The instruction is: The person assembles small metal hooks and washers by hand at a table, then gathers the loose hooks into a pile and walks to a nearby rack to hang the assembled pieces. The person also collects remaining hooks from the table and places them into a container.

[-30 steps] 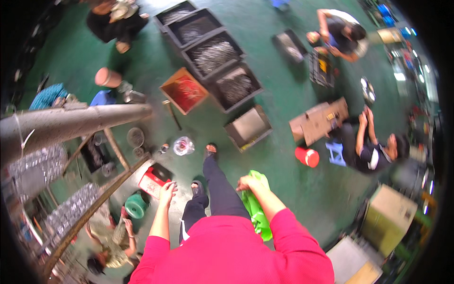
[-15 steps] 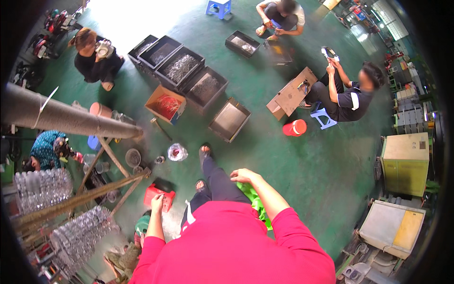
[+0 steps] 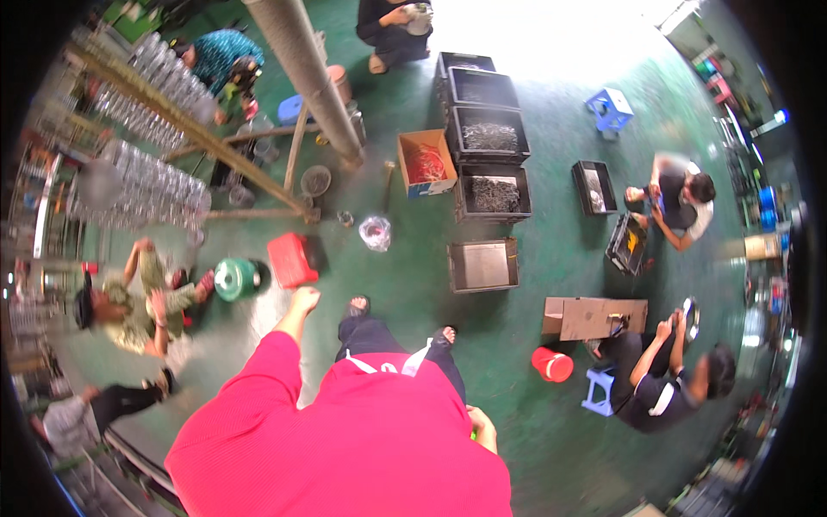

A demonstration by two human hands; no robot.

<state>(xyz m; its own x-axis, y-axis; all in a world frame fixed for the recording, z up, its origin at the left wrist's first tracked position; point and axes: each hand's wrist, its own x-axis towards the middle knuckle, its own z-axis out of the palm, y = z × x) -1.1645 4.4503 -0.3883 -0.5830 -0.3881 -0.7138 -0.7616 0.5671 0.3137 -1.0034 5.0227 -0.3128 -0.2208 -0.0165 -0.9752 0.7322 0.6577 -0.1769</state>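
Note:
My left hand (image 3: 305, 299) is closed at the end of the stretched-out arm. Whether anything is inside its fingers is hidden. Just beyond it in the picture is a red plastic container (image 3: 294, 260), a dark shadow at its side; I cannot tell whether hand and container touch. My right hand (image 3: 484, 427) hangs low by my right hip, fingers curled round bright green cloth (image 3: 473, 434), of which only a sliver shows. My red top hides the rest. Beyond the container, a clear plastic bag (image 3: 375, 233) with something red inside lies on the floor.
Black crates (image 3: 485, 265) with metal parts line up ahead, beside a cardboard box (image 3: 426, 164) and a hammer (image 3: 388, 184). A wooden frame (image 3: 250, 164) and post (image 3: 310, 77) stand left. Co-workers sit around: one near a green pot (image 3: 237, 279), another by a red bucket (image 3: 552, 364).
My view has turned to the left, bringing seated co-workers on that side into sight. My left arm reaches further forward; my right hand has dropped back beside my hip, with less green cloth showing.

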